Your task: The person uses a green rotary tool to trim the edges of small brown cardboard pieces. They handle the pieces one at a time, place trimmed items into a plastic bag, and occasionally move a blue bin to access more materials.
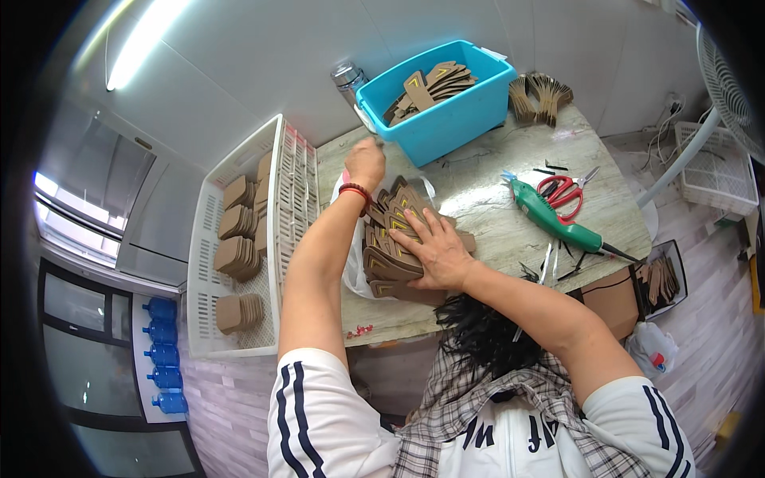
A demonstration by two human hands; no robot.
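Observation:
My right hand [437,253] lies with spread fingers on a fanned pile of brown flat pieces [386,259], several marked with yellow angled lines. Under and around this pile spreads a clear plastic bag [355,275]. At the pile's far left side, my left hand [366,165] is closed, with a red bead bracelet at the wrist. Something pink shows beside it, at the bag's edge. What its fingers hold is hidden.
A blue bin [458,123] of brown pieces stands at the back, beside a metal flask [348,80]. Left is a white crate [275,239] with stacked pieces. Green electric scissors [550,215] and red-handled scissors [567,195] lie right. More brown bundles [542,97] rest behind.

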